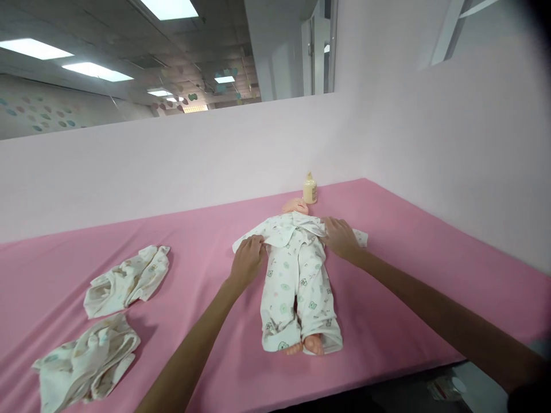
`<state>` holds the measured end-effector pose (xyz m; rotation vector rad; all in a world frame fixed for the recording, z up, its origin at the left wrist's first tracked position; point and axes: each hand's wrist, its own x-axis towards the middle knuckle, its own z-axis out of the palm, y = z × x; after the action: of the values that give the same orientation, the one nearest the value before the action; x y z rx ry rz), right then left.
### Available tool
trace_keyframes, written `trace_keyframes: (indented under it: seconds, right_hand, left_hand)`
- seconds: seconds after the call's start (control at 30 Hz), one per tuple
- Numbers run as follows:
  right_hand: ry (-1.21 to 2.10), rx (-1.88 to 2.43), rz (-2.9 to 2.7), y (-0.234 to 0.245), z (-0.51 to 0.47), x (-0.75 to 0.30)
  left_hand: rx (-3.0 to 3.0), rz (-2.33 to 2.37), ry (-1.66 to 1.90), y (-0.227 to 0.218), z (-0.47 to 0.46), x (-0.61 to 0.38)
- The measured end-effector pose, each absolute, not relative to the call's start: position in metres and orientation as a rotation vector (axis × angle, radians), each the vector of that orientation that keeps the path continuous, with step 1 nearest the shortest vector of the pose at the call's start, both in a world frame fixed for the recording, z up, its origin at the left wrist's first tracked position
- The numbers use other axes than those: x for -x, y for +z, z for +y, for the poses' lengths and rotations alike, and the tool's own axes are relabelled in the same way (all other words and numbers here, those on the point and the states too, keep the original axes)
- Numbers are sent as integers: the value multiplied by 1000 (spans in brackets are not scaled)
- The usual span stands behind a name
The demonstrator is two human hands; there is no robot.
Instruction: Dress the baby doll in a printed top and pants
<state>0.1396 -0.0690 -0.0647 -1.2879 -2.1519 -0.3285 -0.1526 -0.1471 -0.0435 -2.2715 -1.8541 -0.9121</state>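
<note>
Doll [286, 275] in printed pyjamas: stuff I'd watch out for

So it's lying face up on the pink surface [387, 298], head [295, 205] towards the far edge, feet [314, 344] pointing at the near edge and a bit short of it. Left hand [248, 261] is bunched up narrow with the hem of the shirt [279, 230] pinched in it. Right hand [342, 236] is over the other side of the shirt, fingers close together and touching the fabric, but I can't tell from here if it's really gripping.

Main worry imo is an uneven pull. If one hand tugs harder, the overlapping front could skew and the whole doll might swivel. The sleeve [360, 237] on the right hand's side could get pinned too, since that hand covers part of it and the cuff pokes out past.

Then there's the bottle [310, 191], upright just beside the head and not far from the far right corner. Shove the doll up that way and it could go over; looks kinda tippy to me.

Also, the surface has wrinkles in its cloth, so I'm guessing that's loose. Drag hard towards the near edge and cloth plus doll could slide, feet first.

Last one: two loose garments [128, 281] [88, 364] lie off to the left. A careless left elbow could sweep the nearer one.
</note>
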Motion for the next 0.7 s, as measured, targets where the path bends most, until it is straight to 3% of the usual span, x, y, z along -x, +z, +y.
trace_keyframes:
  seconds: [0.1,0.17,0.3,0.47,0.7]
  right_hand:
    - [-24,1443,-2130,-64,-56,-143]
    - [0,1491,-2124,-57,-50,-148]
    - [-302,1498,-2026,-52,-58,-160]
    - [-538,1276,-2079,-87,-98,-169]
    - [-49,1307,-1848,-94,-124,-155]
  left_hand:
    - [2295,-1939,-978,-51,-147,145]
    - [2256,-2020,-971,-51,-143,143]
    - [2187,-1939,-848,-49,-135,148]
    - [2141,-1900,-827,-52,-143,151]
    - [2112,-2030,-1206,-43,-152,133]
